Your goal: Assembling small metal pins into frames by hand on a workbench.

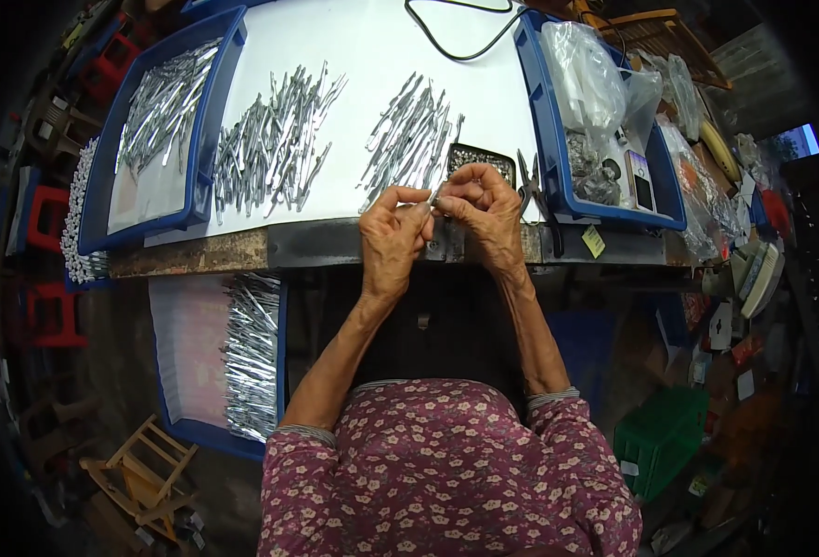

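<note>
At the table's front edge my two hands meet, fingertips almost touching. My left hand (393, 239) pinches a thin silvery metal strip (434, 197) between thumb and fingers. My right hand (486, 218) is closed in a pinch at the same spot; what lies between its fingertips is too small to make out. Just beyond the right hand sits a small dark tray (481, 153) of tiny metal parts, partly hidden by that hand. A loose pile of metal strips (407, 139) lies beyond my left hand, and a larger pile (275, 139) spreads farther left.
Pliers (532, 186) lie right of the tray. A blue bin (569, 190) at right holds plastic bags and a phone (639, 181). Another blue bin (194, 139) of strips stands at left. Below the table edge, a blue-edged box (187, 371) holds more strips. A black cable (465, 58) curves at the back.
</note>
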Tool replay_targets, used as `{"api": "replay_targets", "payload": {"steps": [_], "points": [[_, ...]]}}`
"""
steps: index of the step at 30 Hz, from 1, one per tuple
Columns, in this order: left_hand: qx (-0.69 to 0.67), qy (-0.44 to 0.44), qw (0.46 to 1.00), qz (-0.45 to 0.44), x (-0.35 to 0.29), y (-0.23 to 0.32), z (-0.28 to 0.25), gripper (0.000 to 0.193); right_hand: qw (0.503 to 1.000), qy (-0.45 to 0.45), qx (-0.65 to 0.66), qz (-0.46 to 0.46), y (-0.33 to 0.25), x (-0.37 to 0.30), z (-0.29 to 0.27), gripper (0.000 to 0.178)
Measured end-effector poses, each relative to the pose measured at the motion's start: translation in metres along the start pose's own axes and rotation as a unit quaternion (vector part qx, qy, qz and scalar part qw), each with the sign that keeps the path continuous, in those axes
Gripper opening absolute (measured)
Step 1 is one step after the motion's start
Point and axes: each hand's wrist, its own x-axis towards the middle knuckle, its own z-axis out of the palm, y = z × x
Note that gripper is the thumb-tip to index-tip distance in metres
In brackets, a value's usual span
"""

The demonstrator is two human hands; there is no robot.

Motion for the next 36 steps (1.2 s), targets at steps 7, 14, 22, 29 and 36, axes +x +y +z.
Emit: {"api": "replay_targets", "payload": {"steps": [7,14,22,29,36], "points": [[0.114,0.073,0.984,0.117,0.004,-0.015,0.007,0.009,0.998,0.043,-0.037,-0.006,0.0,-0.006,0.013,0.026],[0.104,0.067,0.986,0.113,0.008,-0.015,0.008,0.009,0.981,0.104,-0.149,-0.069,0.01,-0.01,0.021,0.022],[-0.053,-0.009,0.997,0.047,0.008,-0.01,0.0,0.016,0.994,0.103,-0.014,-0.013,0.004,-0.004,0.02,0.026],[-0.057,-0.002,0.998,0.031,0.009,-0.004,0.0,0.013,0.998,0.059,-0.013,0.022,0.006,-0.002,0.018,0.03],[-0.08,0.0,0.997,0.008,0.007,-0.001,-0.004,0.014,0.997,0.053,-0.055,-0.011,0.002,-0.006,0.024,0.031]]}}
